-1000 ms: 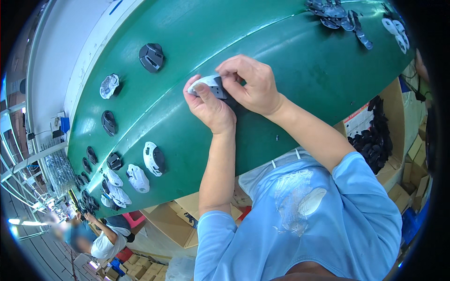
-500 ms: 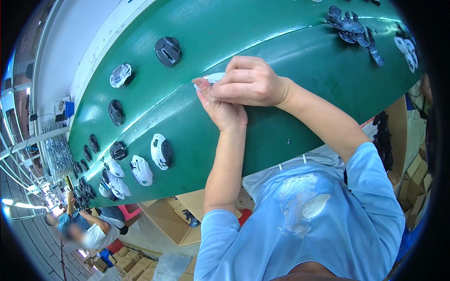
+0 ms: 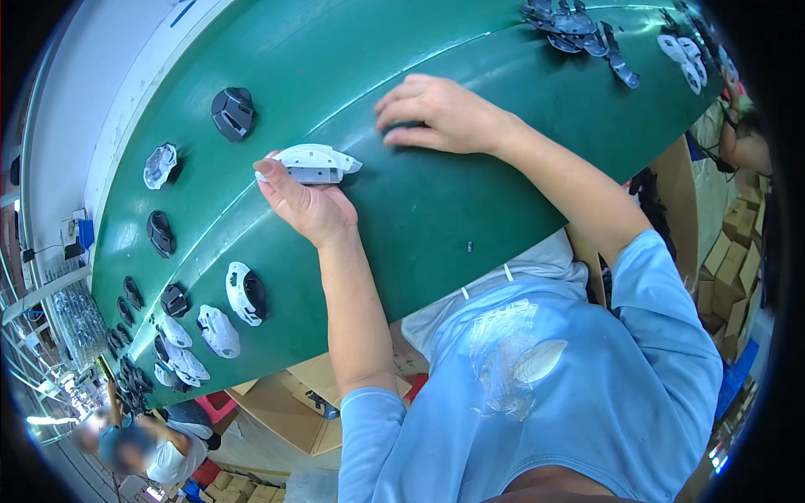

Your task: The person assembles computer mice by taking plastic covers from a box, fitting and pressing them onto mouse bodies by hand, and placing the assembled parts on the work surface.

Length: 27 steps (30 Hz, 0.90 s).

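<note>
A white mouse shell [image 3: 312, 158] rests in my left hand [image 3: 309, 205], thumb over its left end and fingers beneath it. Its curved top faces away from me, and small holes line the lower side. My right hand [image 3: 440, 116] is over the belt to the right of it, holding nothing I can see; its bent fingers are blurred, with a dark gap between them and the thumb. To the left lie a black mouse shell [image 3: 232, 114], a pale hollow shell [image 3: 159, 166] and a white-and-black mouse shell [image 3: 246, 293].
The green belt [image 3: 402, 210] runs across. Several dark parts [image 3: 579, 33] and white looped pieces [image 3: 683, 60] lie at the far right. More white shells [image 3: 180, 352] sit at the lower left. Cardboard boxes [image 3: 306, 411] stand below the edge, and other people [image 3: 172, 448] work at the left.
My hands have come apart. The left hand still holds the white shell, now further left in view and more exposed; the right hand has left it. The whole view has shifted too.
</note>
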{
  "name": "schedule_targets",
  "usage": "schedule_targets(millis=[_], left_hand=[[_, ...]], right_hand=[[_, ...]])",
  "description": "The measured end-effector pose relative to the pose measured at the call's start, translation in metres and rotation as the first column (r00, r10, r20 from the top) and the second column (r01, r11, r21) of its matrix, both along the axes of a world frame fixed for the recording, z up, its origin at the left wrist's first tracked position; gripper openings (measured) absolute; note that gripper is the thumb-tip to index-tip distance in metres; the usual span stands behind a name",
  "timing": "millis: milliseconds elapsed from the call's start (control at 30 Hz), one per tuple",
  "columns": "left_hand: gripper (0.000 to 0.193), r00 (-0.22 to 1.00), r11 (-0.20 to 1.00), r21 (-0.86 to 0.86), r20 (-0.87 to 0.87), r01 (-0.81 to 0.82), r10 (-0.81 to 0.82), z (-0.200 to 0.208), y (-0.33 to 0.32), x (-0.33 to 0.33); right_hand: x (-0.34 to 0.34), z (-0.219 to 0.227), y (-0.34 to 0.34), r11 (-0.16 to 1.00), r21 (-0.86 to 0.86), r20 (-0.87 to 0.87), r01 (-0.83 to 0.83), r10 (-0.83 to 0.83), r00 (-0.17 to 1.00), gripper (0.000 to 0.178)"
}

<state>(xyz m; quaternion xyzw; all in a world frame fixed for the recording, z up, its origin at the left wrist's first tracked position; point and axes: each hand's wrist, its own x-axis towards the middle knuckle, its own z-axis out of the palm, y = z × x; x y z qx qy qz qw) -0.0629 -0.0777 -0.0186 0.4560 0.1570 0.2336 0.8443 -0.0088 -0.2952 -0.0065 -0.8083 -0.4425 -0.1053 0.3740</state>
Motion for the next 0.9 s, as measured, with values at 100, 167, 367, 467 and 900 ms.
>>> schedule_targets(millis=[100,167,367,467,900], left_hand=[[0.055,0.999,0.998,0.061,0.029,-0.015,0.014,-0.003,0.002,0.001],[0.054,0.999,0.998,0.066,0.023,-0.024,0.023,0.000,0.000,0.003],[0.054,0.990,0.975,0.189,0.051,0.119,-0.131,-0.010,-0.003,-0.004],[0.057,0.973,0.964,0.209,0.128,0.165,-0.194,-0.002,-0.024,-0.008],[0.058,0.946,0.944,0.316,0.266,0.096,-0.185,0.001,-0.042,-0.014]], right_hand=[[-0.033,0.016,-0.024,0.970,0.017,-0.090,0.243,-0.241,0.966,0.027],[-0.045,0.016,-0.034,0.926,0.019,-0.033,0.377,-0.377,0.926,0.029],[-0.046,-0.005,-0.040,0.955,-0.094,-0.067,0.281,-0.288,0.955,0.022],[-0.044,-0.003,-0.046,0.952,-0.073,-0.125,0.296,-0.303,0.945,0.025],[-0.064,0.025,0.022,0.825,0.495,-0.506,0.271,0.020,0.862,0.027]])
